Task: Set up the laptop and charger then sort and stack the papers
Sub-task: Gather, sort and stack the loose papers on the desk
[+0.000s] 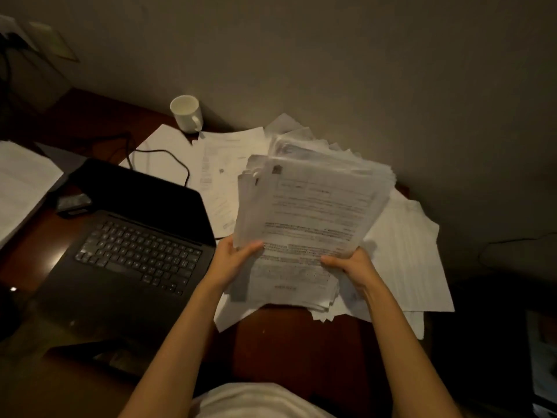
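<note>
White paper bundle [313,206] mid-frame, gripped by left hand [233,260] and right hand [352,267]; uneven edges, could slip, scatter onto table [289,336].

White mug [186,113] on dark wooden desk [289,336]

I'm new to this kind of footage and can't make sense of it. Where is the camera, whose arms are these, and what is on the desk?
There is no machine here. The one picture comes from a camera worn on a person's head, looking down at their own arms. The left hand and the right hand grip a thick bundle of papers by its near edge, raised over loose sheets spread on the wooden desk. To the left sits an open black laptop with a dark screen. A black cable runs behind it, and a white mug stands by the wall.
</note>
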The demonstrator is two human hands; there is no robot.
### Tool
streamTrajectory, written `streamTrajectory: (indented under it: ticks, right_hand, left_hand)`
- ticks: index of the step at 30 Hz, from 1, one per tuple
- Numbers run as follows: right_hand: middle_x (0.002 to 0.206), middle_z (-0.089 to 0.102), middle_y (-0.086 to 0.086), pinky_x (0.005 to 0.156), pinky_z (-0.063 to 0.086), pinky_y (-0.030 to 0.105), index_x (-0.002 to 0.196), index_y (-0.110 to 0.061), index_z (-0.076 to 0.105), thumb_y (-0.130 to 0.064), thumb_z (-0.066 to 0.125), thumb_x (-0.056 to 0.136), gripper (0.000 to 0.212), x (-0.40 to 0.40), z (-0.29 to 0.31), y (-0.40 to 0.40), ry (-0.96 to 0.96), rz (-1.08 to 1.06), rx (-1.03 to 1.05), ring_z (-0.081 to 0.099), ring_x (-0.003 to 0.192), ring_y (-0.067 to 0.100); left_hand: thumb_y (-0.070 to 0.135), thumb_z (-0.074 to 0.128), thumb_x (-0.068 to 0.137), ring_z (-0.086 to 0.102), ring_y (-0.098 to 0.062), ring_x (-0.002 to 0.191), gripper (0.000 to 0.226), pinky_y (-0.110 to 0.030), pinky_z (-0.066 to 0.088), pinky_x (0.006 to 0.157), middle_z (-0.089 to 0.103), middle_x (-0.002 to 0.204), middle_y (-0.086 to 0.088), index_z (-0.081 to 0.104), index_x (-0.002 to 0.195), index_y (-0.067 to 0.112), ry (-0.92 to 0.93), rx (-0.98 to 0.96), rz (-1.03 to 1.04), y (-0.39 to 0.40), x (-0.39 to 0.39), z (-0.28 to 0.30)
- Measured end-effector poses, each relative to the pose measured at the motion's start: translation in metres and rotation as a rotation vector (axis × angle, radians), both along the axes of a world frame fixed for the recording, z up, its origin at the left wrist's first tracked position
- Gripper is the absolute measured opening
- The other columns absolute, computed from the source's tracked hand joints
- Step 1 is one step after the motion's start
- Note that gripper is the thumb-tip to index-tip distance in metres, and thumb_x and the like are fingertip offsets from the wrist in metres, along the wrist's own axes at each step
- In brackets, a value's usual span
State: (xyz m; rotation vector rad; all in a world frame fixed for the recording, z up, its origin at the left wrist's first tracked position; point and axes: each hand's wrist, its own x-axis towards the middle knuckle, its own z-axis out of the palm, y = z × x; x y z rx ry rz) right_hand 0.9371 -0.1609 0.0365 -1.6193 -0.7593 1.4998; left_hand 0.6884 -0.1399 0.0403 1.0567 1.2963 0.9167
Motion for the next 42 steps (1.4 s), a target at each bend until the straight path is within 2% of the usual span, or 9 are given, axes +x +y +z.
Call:
streamTrajectory:
  ticks: [6, 10, 19, 25, 30, 34, 36, 38, 42]
  right_hand:
    - [0.077, 0.066, 0.010, 0.063, 0.051, 0.029, 0.085, -0.003, 0.066, 0.006, 0.073, 0.075, 0.015, 0.022, 0.057, 0.014, -0.223, -0.304, 0.255, 0.061, 0.070, 0.019]
    - [0.110, 0.064, 0.017, 0.090, 0.047, 0.035, 0.113, 0.005, 0.060, 0.004, 0.074, 0.076, 0.040, 0.035, 0.076, 0.027, -0.236, -0.396, 0.243, 0.058, 0.094, 0.024]
    - [0.134, 0.052, 0.014, 0.102, 0.043, 0.041, 0.135, -0.010, 0.045, -0.014, 0.078, 0.075, 0.068, 0.043, 0.067, 0.018, -0.402, -0.252, 0.108, 0.050, 0.120, 0.031]
    - [0.130, 0.054, 0.014, 0.086, 0.042, 0.027, 0.134, -0.005, 0.044, -0.013, 0.078, 0.075, 0.068, 0.038, 0.049, 0.017, -0.307, -0.175, -0.021, 0.053, 0.112, 0.027]
    - [0.094, 0.068, 0.001, 0.062, 0.051, 0.011, 0.095, -0.014, 0.064, 0.002, 0.077, 0.071, 0.032, 0.040, 0.037, 0.016, -0.156, -0.264, 0.029, 0.064, 0.094, 0.020]
    - [0.128, 0.057, 0.014, 0.079, 0.050, 0.020, 0.126, -0.007, 0.052, -0.023, 0.071, 0.083, 0.049, 0.039, 0.024, 0.022, -0.261, -0.031, -0.170, 0.056, 0.096, 0.015]
    - [0.133, 0.051, 0.015, 0.083, 0.044, 0.013, 0.134, -0.002, 0.044, -0.015, 0.065, 0.088, 0.052, 0.037, 0.025, 0.023, -0.286, -0.023, -0.118, 0.051, 0.106, 0.017]
    - [0.129, 0.051, 0.010, 0.070, 0.039, -0.003, 0.133, 0.001, 0.045, -0.002, 0.062, 0.088, 0.048, 0.039, 0.020, 0.016, -0.282, -0.022, 0.023, 0.051, 0.096, 0.004]
    - [0.123, 0.053, 0.005, 0.067, 0.040, -0.002, 0.124, -0.001, 0.052, -0.003, 0.068, 0.084, 0.043, 0.035, 0.014, 0.010, -0.232, -0.191, 0.086, 0.050, 0.084, -0.004]
  left_hand:
    - [0.003, 0.066, 0.086, 0.063, 0.010, 0.074, 0.024, -0.012, 0.051, 0.067, 0.066, 0.087, 0.014, 0.066, 0.089, 0.027, 0.009, 0.282, -0.012, 0.038, 0.044, 0.059]
    - [0.009, 0.073, 0.081, 0.061, -0.003, 0.079, 0.022, -0.013, 0.052, 0.067, 0.063, 0.088, 0.014, 0.062, 0.089, 0.027, 0.023, 0.364, 0.027, 0.055, 0.064, 0.083]
    - [0.022, 0.082, 0.070, 0.064, -0.004, 0.094, 0.048, -0.011, 0.048, 0.079, 0.072, 0.094, 0.008, 0.059, 0.112, 0.028, -0.056, 0.515, -0.062, 0.080, 0.063, 0.092]
    - [0.048, 0.063, 0.066, 0.065, -0.004, 0.088, 0.039, -0.015, 0.049, 0.074, 0.071, 0.091, 0.007, 0.065, 0.099, 0.026, -0.114, 0.453, -0.049, 0.076, 0.088, 0.076]
    - [0.053, 0.052, 0.074, 0.060, 0.003, 0.080, 0.032, -0.013, 0.047, 0.068, 0.067, 0.082, 0.021, 0.065, 0.085, 0.026, -0.110, 0.454, 0.143, 0.078, 0.101, 0.071]
    - [0.042, 0.044, 0.072, 0.061, -0.008, 0.079, 0.038, -0.018, 0.049, 0.071, 0.067, 0.084, -0.003, 0.064, 0.097, 0.022, -0.146, 0.501, 0.235, 0.084, 0.096, 0.071]
    - [0.040, 0.043, 0.074, 0.062, -0.014, 0.074, 0.041, -0.023, 0.050, 0.071, 0.067, 0.076, -0.007, 0.063, 0.100, 0.015, -0.241, 0.519, 0.262, 0.086, 0.096, 0.071]
    - [0.045, 0.041, 0.078, 0.062, -0.013, 0.068, 0.044, -0.024, 0.051, 0.069, 0.066, 0.072, -0.005, 0.063, 0.096, 0.012, -0.279, 0.503, 0.300, 0.085, 0.099, 0.074]
    - [0.061, 0.039, 0.075, 0.062, -0.016, 0.071, 0.052, -0.033, 0.049, 0.076, 0.066, 0.068, -0.003, 0.067, 0.081, 0.018, -0.201, 0.364, 0.355, 0.082, 0.110, 0.081]
